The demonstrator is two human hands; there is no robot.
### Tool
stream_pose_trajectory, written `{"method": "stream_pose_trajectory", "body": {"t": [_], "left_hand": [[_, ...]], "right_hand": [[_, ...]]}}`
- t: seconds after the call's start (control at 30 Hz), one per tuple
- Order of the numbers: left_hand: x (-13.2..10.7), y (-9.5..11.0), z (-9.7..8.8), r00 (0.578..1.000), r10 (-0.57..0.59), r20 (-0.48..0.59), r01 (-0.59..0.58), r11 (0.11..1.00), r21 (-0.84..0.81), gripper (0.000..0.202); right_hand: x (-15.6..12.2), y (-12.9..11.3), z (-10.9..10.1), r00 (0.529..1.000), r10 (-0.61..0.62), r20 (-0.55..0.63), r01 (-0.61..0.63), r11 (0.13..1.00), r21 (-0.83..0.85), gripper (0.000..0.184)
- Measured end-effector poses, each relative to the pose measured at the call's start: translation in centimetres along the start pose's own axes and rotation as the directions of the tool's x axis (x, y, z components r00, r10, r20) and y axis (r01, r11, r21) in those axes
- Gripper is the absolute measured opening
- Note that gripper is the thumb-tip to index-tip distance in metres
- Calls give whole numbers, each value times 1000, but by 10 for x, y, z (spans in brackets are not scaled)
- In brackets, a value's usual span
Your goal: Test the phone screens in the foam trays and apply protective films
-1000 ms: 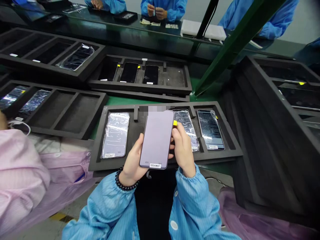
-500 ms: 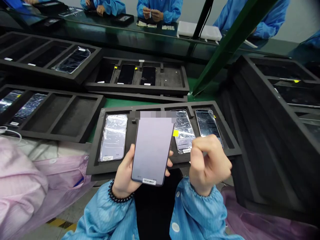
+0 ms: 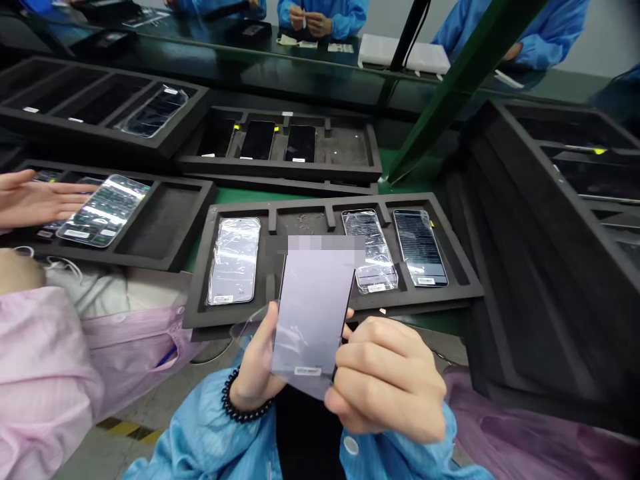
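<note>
My left hand [image 3: 257, 367] holds a smartphone [image 3: 315, 307] with a lit, pale screen and a white label near its lower edge. A clear plastic film [image 3: 303, 385] lies over the lower screen and sticks out past the bottom and left edges. At the phone's lower right corner, my right hand [image 3: 390, 383] is closed, pinching the film's corner. Behind is a black foam tray [image 3: 197, 313]. In it lie a film-covered phone [image 3: 234, 260] at left, a second wrapped phone [image 3: 370, 252] right of centre, and a dark-screened phone [image 3: 421, 248] at right.
A co-worker's open hand [image 3: 45, 199] is at the left beside a wrapped phone [image 3: 105, 210] over another foam tray [image 3: 200, 200]. More trays with phones stand behind. Stacked trays [image 3: 530, 267] rise at right, near a green slanting post [image 3: 465, 83]. Co-workers in blue sit across.
My right hand has moved left and down from beside the phone to its lower corner. Clear film now shows over the screen. A co-worker's hand and a wrapped phone have appeared at left.
</note>
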State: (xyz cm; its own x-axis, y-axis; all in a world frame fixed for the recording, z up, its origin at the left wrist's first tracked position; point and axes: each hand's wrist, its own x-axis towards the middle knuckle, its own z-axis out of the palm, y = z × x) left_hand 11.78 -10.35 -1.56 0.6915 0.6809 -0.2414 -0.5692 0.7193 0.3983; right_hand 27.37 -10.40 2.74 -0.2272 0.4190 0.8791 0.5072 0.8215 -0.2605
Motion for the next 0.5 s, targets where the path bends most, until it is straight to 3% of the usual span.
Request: {"method": "stream_pose_trajectory", "body": {"t": [0.17, 0.5], "left_hand": [[-7, 4, 8, 999, -12, 38, 12, 1000, 0, 65], [-19, -12, -9, 999, 19, -43, -22, 997, -74, 61]], "right_hand": [[-2, -3, 5, 997, 12, -70, -7, 998, 68, 38], [0, -7, 3, 996, 58, -65, -51, 993, 102, 40]]}}
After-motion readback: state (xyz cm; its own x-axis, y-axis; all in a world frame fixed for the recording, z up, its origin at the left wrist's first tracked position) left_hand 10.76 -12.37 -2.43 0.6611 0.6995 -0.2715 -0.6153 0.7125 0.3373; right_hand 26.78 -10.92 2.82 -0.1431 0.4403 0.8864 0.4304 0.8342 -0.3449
